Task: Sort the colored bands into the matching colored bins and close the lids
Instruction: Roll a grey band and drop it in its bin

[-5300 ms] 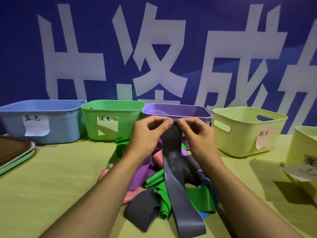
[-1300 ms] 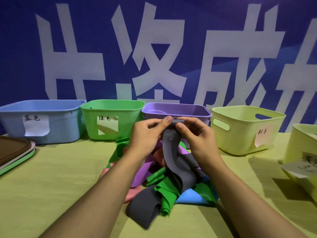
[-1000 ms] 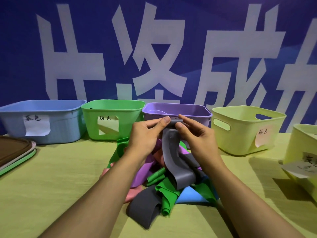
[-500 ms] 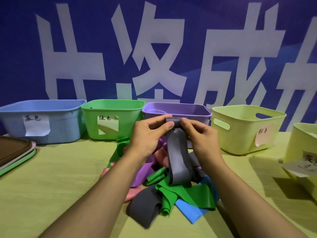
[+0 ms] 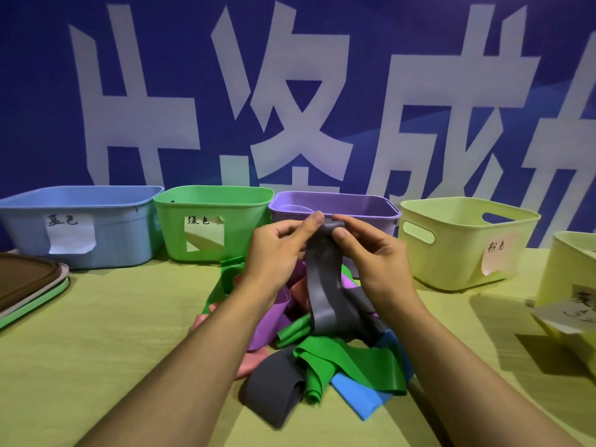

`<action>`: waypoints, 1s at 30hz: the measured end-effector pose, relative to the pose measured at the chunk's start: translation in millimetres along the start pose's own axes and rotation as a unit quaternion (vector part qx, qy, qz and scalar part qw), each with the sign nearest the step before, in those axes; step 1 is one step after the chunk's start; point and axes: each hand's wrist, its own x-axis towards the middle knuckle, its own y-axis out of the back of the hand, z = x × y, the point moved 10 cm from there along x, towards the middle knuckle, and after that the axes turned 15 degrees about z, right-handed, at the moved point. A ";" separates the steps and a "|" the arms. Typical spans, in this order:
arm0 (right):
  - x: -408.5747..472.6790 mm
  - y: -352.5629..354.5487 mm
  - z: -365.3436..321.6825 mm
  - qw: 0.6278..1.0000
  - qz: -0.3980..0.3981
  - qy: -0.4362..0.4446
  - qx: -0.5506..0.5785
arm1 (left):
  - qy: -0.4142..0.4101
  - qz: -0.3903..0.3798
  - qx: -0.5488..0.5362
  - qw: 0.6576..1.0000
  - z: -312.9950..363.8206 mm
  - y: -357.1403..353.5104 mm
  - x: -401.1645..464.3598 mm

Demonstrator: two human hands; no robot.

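Left hand (image 5: 274,250) and right hand (image 5: 374,253) both pinching the top fold of a flat grey elastic band (image 5: 322,285), thumb against fingertips on each side; each grip grasping that band, raised just in front of the purple plastic bin (image 5: 335,208). Lower loop of the band hanging down onto the tangled pile of coloured bands (image 5: 322,350) on the yellow-green table (image 5: 113,333), directly below the purple bin.

Judged step: lifting the grey band free and carrying it to its bin. Best done by raising straight up until the loop clears the pile, so no green or purple strip gets dragged along. Soft rubber likely to stretch and cling, so a slow pull, not a snatch.

Likely destination the pale yellow bin with a paper label (image 5: 574,285) far right of the purple bin, though the label too partly seen to read surely. Pale yellow bin with handle slots (image 5: 467,253) right beside the purple bin, green bin (image 5: 213,221) and blue bin (image 5: 80,227) to its left. Stacked lids (image 5: 25,285) far left, none fitted yet.
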 end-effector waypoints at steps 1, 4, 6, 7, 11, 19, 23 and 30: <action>-1.0 -1.2 -1.5 1.000 -0.004 0.002 0.000 | 0.002 0.002 0.002 1.000 -0.9 1.1 0.8; -0.7 -1.1 -1.0 1.000 -0.009 0.005 0.008 | 0.012 -0.008 -0.022 1.000 -0.8 -1.2 0.2; -0.8 -0.6 -0.6 1.000 -0.014 0.000 0.011 | 0.022 -0.013 -0.047 0.999 -0.2 -2.7 0.2; -1.3 -0.6 -1.3 1.000 -0.016 -0.002 0.011 | 0.025 -0.015 -0.056 0.998 -0.2 -3.0 0.5; -1.0 3.7 6.9 0.998 0.014 -0.059 0.014 | 0.020 -0.021 -0.058 0.998 0.9 -6.0 0.2; -3.7 8.5 14.2 0.995 0.037 -0.091 -0.034 | -0.015 -0.037 -0.035 0.999 3.6 -8.5 -3.5; -1.5 5.0 11.0 0.997 0.016 -0.059 -0.045 | -0.033 -0.039 -0.027 0.998 7.6 -8.4 -3.6; -0.5 -0.1 7.1 0.999 -0.024 -0.024 -0.030 | -0.029 -0.063 -0.050 0.996 8.8 -11.6 -4.2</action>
